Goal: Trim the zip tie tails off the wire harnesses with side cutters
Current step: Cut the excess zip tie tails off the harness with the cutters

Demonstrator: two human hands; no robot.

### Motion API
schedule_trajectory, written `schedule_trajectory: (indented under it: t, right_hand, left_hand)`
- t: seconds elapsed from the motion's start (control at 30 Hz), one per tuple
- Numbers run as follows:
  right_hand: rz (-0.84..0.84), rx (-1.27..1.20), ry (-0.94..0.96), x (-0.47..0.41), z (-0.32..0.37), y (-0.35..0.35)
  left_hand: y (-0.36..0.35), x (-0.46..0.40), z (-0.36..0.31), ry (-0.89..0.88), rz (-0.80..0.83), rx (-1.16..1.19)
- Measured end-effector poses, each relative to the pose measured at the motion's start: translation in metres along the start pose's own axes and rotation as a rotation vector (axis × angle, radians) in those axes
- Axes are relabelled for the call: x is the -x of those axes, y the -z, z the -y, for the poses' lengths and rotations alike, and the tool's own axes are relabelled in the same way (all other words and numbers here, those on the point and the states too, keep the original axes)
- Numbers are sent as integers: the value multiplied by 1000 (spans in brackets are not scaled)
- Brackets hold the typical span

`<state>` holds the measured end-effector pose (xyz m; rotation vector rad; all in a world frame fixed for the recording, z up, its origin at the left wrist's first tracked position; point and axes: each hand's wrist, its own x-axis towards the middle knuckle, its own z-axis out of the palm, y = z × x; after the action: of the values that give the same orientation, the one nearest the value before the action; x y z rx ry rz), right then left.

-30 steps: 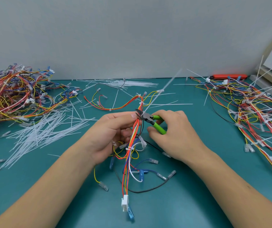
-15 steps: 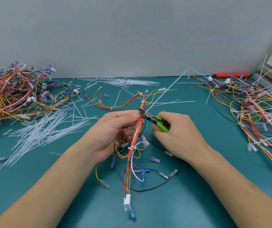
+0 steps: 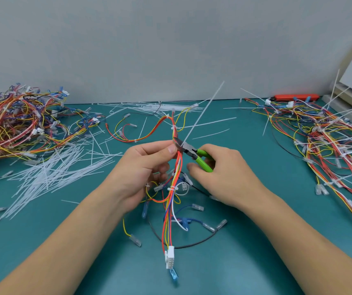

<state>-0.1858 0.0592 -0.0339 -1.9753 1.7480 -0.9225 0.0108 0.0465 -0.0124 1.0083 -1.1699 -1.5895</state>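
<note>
Jutting white zip tie tail [image 3: 204, 112] above red-orange-yellow harness [image 3: 176, 167], between cutter blades [image 3: 180, 143].

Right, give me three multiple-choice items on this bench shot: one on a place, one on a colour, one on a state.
1. Where does the heap of cut zip tie tails lie?
A. to the left of the left hand
B. at the right edge
C. under the white connector

2. What colour are the handles of the side cutters?
A. red
B. green
C. black

3. What is the left hand doing?
A. lying flat on the table
B. gripping the wire harness
C. holding the cutters

Answers:
1 A, the pale strips pile up left of that hand.
2 B, bright green shows in the right hand.
3 B, its fingers pinch the wire harness just below the cutter blades, where a long zip tie tail sticks up.
</note>
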Motion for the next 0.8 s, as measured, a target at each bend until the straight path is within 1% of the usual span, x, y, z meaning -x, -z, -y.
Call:
schedule_trajectory:
  t: [0.13, 0.3, 0.53, 0.67, 0.8]
  right_hand:
    - [9, -26, -15, 0, 1, 0]
    - [13, -23, -34, 1, 4, -1]
    - [20, -7, -27, 3, 4, 1]
    - [28, 14, -56, 0, 1, 4]
    - [9, 41, -39, -1, 1, 5]
  left_hand:
    - [1, -1, 1, -68, -59, -54]
    - [-1, 0, 1, -112, -72, -73]
    - [-1, 1, 1, -111, -92, -100]
    - [-2, 1, 1, -107, -96, -103]
    - [-2, 1, 2, -108, -91, -108]
